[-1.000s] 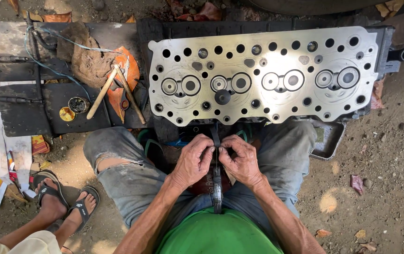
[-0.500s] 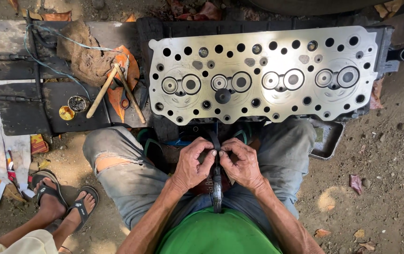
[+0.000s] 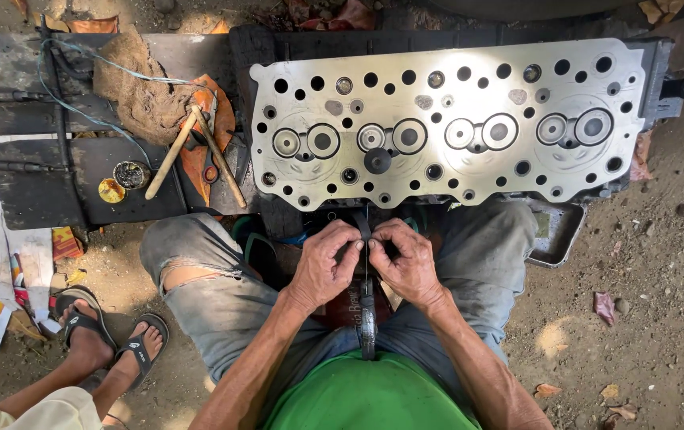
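Note:
A silver engine cylinder head [image 3: 445, 119] lies flat in front of me, with several valves and many round holes in its face. My left hand [image 3: 327, 261] and my right hand [image 3: 405, 259] meet over my lap, just below the head's near edge. Both pinch the upper end of a dark narrow strap-like tool [image 3: 367, 310] that runs down toward my green shirt. The fingertips hide what sits at the tool's tip.
Left of the head, dark boards [image 3: 63, 175] carry two wooden sticks [image 3: 170, 155], small round tins [image 3: 131, 173], a brown rag [image 3: 139, 87] and wires. Another person's sandalled feet [image 3: 111, 342] stand at lower left. A metal tray [image 3: 557, 235] lies by my right knee on dirt ground.
Both hands stay together on the tool; the fingers shift slightly at its upper end. Nothing else has moved.

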